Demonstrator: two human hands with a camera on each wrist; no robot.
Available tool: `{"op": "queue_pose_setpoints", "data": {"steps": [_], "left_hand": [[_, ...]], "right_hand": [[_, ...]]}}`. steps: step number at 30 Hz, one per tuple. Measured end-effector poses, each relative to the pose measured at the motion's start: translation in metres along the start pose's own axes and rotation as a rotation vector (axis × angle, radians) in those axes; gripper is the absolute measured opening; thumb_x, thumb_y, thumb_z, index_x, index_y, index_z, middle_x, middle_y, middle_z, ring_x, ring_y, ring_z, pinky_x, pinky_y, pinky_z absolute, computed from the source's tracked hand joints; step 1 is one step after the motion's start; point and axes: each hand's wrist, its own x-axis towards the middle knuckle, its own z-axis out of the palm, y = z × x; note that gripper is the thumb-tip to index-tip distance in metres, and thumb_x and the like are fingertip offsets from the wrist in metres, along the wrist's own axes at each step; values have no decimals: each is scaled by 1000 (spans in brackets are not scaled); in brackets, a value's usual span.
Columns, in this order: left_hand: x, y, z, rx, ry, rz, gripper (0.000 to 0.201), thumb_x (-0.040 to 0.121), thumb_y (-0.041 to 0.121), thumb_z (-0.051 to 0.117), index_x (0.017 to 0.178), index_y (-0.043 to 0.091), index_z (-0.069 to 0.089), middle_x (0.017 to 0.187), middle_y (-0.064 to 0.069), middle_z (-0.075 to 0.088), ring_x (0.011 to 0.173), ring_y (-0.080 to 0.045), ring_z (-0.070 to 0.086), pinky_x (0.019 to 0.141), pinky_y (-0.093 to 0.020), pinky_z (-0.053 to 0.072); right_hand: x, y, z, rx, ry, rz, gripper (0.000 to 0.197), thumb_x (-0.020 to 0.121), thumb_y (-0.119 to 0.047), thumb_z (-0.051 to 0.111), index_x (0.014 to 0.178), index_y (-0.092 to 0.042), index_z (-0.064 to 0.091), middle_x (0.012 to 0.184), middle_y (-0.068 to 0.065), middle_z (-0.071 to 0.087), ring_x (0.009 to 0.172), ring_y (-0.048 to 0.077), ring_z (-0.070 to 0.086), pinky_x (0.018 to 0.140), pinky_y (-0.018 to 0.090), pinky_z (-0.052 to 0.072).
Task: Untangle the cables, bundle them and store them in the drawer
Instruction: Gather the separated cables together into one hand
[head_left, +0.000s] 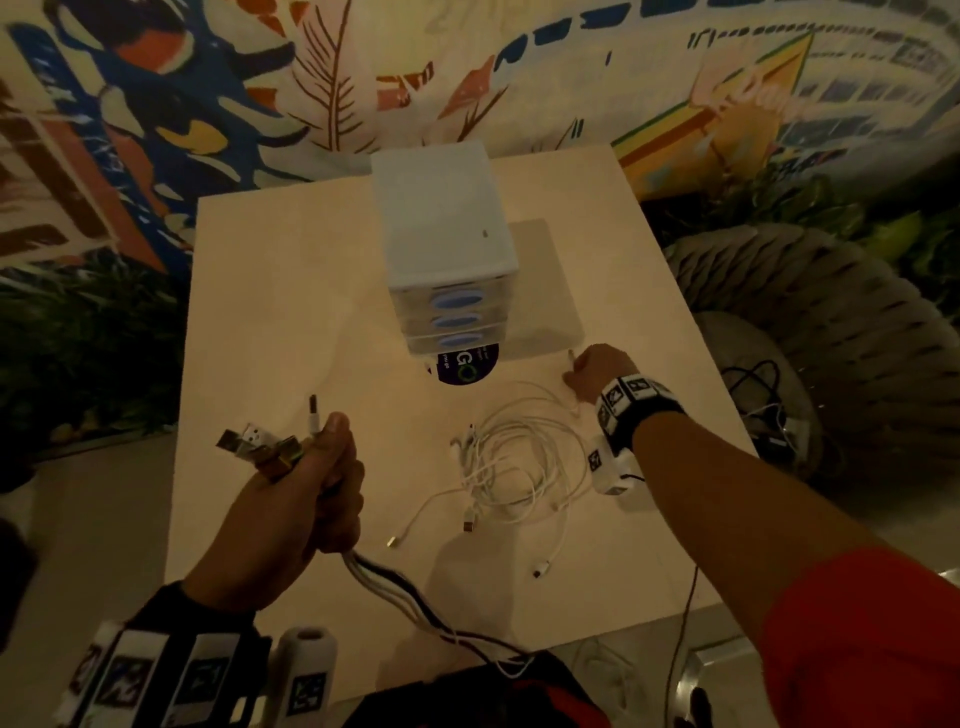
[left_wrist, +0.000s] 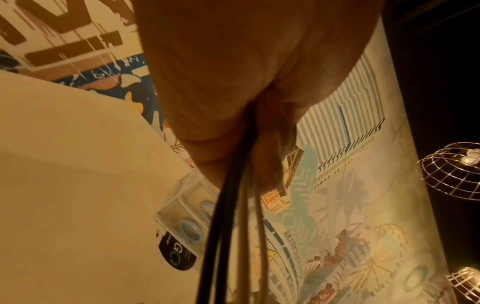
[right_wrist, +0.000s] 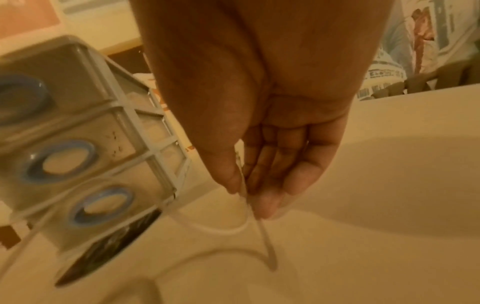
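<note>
Cables partly sorted, none stored yet.
The left hand (head_left: 301, 499) gripped several gathered cables (head_left: 415, 603); the right hand (head_left: 597, 376) pinched one white cable (right_wrist: 262, 232) from the tangle (head_left: 511, 467); drawers (head_left: 451, 322) stayed closed.

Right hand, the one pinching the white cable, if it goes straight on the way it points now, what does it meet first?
Probably the bare table just right of the drawer unit. The right hand points away from the person, past the unit's right side, pinching the white cable. Depth is unclear, so it might brush that unit.
</note>
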Motion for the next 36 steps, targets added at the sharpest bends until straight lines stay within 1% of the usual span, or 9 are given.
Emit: {"op": "queue_pose_setpoints", "data": {"steps": [5,8,13,17,21,26,29,32,36], "left_hand": [[1,2,1,44,27,50,53,84,54,63,67,15,32,60,-4,15,47,-17,13,44,-29,23],[0,5,14,166,52,92,52,89,58,60,68,12,47,59,-7,20,47,-19,21,46,-30,31],[5,7,40,357,88,194,40,106,39,38,107,15,70,63,-10,43,51,-21,33,50,-33,37],[17,1,58,502,57,208,36,106,42,36,138,42,55,80,-8,69,50,-20,39,55,-37,42],[27,0,75,604,-52,254,43,109,31,38,151,41,35,97,-4,75,47,-11,46,55,-39,49],[36,2,88,778,-141,267,33,108,35,41,133,24,59,103,5,70,64,-5,58,53,-40,53],[39,8,91,795,-50,271,32,108,35,40,115,15,65,74,21,67,52,-4,53,53,-40,53],[41,13,84,682,7,295,30,107,39,42,107,18,64,54,8,58,42,-10,45,55,-41,49],[35,23,79,586,-26,407,34,108,34,38,96,10,60,93,-14,72,40,-8,39,53,-35,43]], "right_hand": [[-16,0,-17,337,82,-177,35,95,-43,63,114,-14,71,114,9,74,108,28,68,101,45,50],[-52,-9,-36,583,103,-356,8,90,-38,68,86,-32,71,91,-2,78,84,21,75,91,51,56],[-132,-38,-66,673,148,-595,12,88,-40,75,89,-32,67,76,-6,74,71,10,71,72,30,55],[-183,-61,-93,941,41,-720,15,92,-32,66,94,-19,58,86,10,75,70,29,74,71,44,60],[-208,-71,-108,943,-70,-829,14,93,-27,61,95,-14,55,87,14,75,74,33,75,75,51,61],[-209,-84,-106,922,-82,-901,15,93,-27,65,98,-14,58,92,12,76,79,34,75,76,50,61],[-194,-80,-92,919,-72,-865,24,93,-18,70,115,-15,60,106,4,75,92,24,74,77,36,59],[-176,-67,-58,756,-226,-796,52,89,-28,76,135,-29,52,127,-6,66,105,13,69,88,34,58],[-161,-58,-4,443,-408,-709,25,88,-44,74,112,-46,65,118,-17,67,99,3,67,89,27,55]]}}
